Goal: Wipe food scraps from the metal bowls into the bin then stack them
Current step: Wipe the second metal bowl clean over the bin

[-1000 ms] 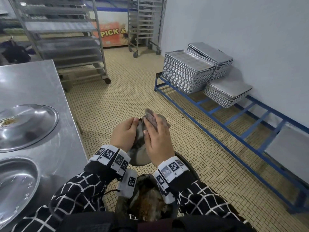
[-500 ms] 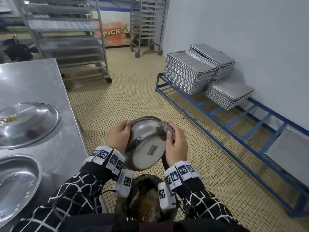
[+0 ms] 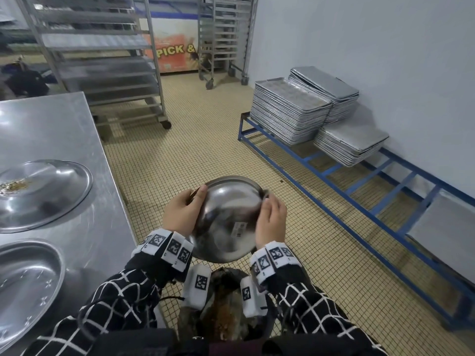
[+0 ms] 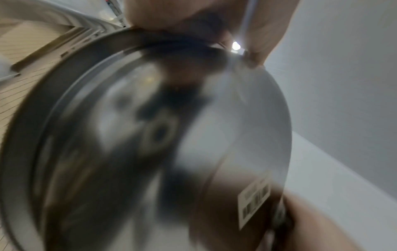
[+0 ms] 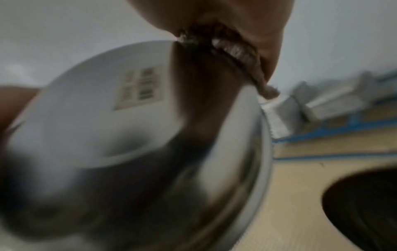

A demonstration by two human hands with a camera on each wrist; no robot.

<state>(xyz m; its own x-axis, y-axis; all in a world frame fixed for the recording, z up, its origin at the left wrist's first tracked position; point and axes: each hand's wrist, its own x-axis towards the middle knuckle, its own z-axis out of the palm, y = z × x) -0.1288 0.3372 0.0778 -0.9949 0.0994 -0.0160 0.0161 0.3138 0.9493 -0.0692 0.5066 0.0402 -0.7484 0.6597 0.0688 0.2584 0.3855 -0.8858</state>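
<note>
Round shiny metal bowl (image 3: 226,217) gripped at opposite rims by left hand (image 3: 181,213) and right hand (image 3: 270,222). Above dark scrap-filled bin (image 3: 226,314) in head view. Only from right wrist: brownish cloth (image 5: 242,56) pinched against rim.

bowl (image 5: 133,152) underside, label up | right hand (image 5: 247,25) grip pinches cloth (image 5: 236,51) at rim | bin (image 5: 365,203) lower right

A steel counter (image 3: 64,140) fills the left of the frame. Two wide metal bowls rest on it: one (image 3: 43,194) at mid-left holding a patch of food scraps (image 3: 12,186), another (image 3: 25,286) at lower left. The tiled floor (image 3: 180,155) carries a blue rack (image 3: 347,181), wheeled trolleys (image 3: 102,60) at the top, and a bin (image 3: 226,312) at bottom centre.
</note>
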